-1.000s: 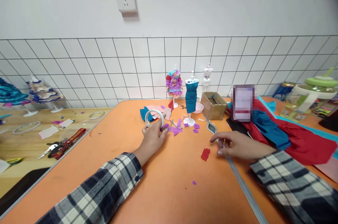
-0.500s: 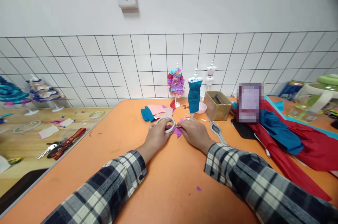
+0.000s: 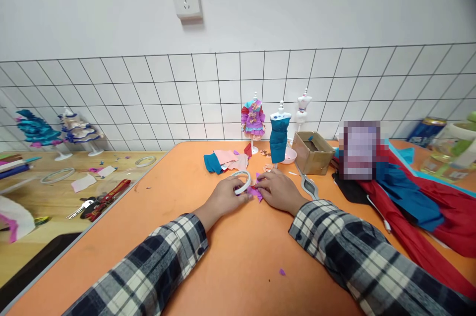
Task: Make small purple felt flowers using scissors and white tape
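My left hand (image 3: pixel 223 197) grips a white roll of tape (image 3: pixel 242 180) on the orange table (image 3: pixel 230 256), fingers curled round its rim. My right hand (image 3: pixel 278 190) lies just to its right, fingertips pinched at a purple scrap of fabric (image 3: pixel 255 192) between the two hands. Just beyond them a small mannequin in a teal dress (image 3: pixel 279 137) stands upright. Both sleeves are plaid.
A purple-dressed mannequin (image 3: pixel 253 120), a bare white one (image 3: pixel 303 107), a pink dish (image 3: pixel 288 155) and a cardboard box (image 3: pixel 312 152) stand at the back. Teal and pink fabric pieces (image 3: pixel 225 159) lie nearby. Red and blue cloth (image 3: pixel 412 197) covers the right. A wooden table (image 3: pixel 44 192) at left holds keys and tape rings.
My right hand has come from the ruler side over to the tape and the purple scrap. The left hand has laid the tape roll lower and flatter. The camera has shifted slightly.
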Demonstrator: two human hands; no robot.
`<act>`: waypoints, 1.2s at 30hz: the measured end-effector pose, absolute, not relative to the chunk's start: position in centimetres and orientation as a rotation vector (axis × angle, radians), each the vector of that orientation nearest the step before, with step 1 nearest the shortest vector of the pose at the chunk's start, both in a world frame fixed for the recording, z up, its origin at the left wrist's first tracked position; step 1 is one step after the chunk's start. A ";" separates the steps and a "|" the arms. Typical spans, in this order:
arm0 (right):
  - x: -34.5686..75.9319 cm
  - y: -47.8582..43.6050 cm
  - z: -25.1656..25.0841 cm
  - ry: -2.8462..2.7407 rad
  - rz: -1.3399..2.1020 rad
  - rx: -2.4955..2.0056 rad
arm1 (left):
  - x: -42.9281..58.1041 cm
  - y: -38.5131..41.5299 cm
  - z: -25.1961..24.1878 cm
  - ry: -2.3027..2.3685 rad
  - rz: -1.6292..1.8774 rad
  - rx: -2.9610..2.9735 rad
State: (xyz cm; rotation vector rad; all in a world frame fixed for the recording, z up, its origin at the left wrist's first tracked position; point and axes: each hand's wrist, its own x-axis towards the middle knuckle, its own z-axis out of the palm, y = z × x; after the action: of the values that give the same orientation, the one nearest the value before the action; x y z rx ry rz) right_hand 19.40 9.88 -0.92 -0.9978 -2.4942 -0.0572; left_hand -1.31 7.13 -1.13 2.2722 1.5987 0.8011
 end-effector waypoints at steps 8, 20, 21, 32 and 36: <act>19.6 9.4 -0.7 -2.596 -0.081 -0.838 | -2.2 6.6 -0.4 1.646 0.710 2.453; 19.2 9.6 -1.2 -2.651 0.082 -0.905 | -1.8 7.0 -1.2 1.335 1.042 1.866; 19.2 9.7 -1.3 -2.652 0.100 -0.904 | -1.9 7.1 -1.2 1.366 1.053 1.910; 18.9 10.3 -1.7 -2.593 0.151 -0.919 | -2.2 7.3 -2.0 1.315 0.926 2.092; 18.8 10.6 -2.0 -2.532 0.258 -0.934 | -1.9 7.3 -1.8 1.333 0.906 2.162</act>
State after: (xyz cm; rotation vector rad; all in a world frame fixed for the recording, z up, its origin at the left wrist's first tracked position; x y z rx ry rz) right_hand 18.82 10.62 -2.01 -0.9336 -2.5317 0.2584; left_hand -1.87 7.30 -1.83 2.1620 1.3328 0.9062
